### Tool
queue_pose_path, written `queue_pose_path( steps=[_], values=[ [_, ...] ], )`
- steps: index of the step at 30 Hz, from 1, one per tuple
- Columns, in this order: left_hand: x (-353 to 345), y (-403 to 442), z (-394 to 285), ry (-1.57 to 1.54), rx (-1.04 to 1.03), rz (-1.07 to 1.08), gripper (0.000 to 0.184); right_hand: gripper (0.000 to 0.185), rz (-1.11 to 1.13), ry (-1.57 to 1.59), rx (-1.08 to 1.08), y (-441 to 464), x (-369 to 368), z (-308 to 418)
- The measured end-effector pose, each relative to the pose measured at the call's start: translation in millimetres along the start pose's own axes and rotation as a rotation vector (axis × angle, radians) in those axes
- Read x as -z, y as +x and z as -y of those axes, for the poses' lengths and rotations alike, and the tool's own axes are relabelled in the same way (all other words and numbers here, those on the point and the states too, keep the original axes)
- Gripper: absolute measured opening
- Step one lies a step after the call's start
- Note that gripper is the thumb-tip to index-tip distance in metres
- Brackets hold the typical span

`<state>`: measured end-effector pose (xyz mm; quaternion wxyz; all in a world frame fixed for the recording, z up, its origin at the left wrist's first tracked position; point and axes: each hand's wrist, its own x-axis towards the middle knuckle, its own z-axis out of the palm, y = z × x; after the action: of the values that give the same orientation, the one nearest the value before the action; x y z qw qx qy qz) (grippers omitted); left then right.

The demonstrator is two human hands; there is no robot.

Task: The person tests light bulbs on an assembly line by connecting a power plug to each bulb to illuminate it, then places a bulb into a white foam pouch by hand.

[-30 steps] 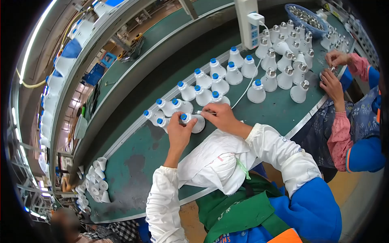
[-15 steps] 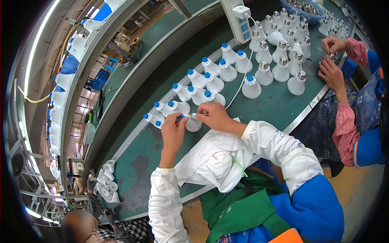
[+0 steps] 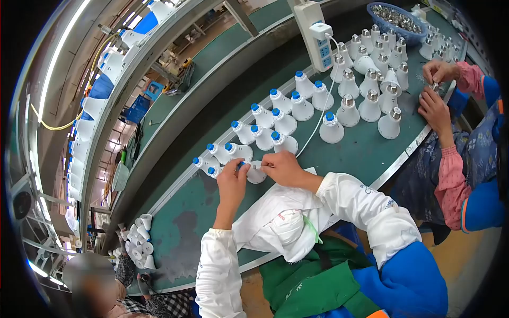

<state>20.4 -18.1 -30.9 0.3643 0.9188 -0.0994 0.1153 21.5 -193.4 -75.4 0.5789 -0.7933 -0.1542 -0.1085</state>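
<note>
My left hand (image 3: 232, 179) is closed in a pinch on the blue cap at the top of a white bulb housing (image 3: 256, 173), which leans toward it on the green bench. Just right of that housing, my right hand (image 3: 281, 167) has its thumb and fingers pressed together; what they hold is too small to make out. Rows of white housings with blue caps (image 3: 284, 122) stand behind both hands. A white cloth bundle (image 3: 283, 225) lies at the bench edge below my hands.
Housings with metal screw caps (image 3: 369, 106) stand at the right, near a blue basket of metal caps (image 3: 397, 24). A power strip (image 3: 317, 42) trails a white cable across the bench. A co-worker's hands (image 3: 436, 106) are at far right. Loose white parts (image 3: 139, 241) lie left, beside another person.
The housing between my hands, upright one second ago, now leans left. A small white piece earlier seen at my right fingertips no longer shows clearly. The camera view has shifted slightly.
</note>
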Motion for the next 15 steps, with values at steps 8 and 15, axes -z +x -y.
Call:
queue_pose_path(
  steps=[8, 15],
  values=[
    [3, 2, -2, 0.027, -0.044, 0.041, 0.021, 0.012, 0.103, 0.036, -0.067, 12, 5, 1],
    [1, 4, -2, 0.095, -0.136, 0.033, 0.017, 0.012, 0.097, 0.024, -0.150, 16, -3, 8]
  ],
)
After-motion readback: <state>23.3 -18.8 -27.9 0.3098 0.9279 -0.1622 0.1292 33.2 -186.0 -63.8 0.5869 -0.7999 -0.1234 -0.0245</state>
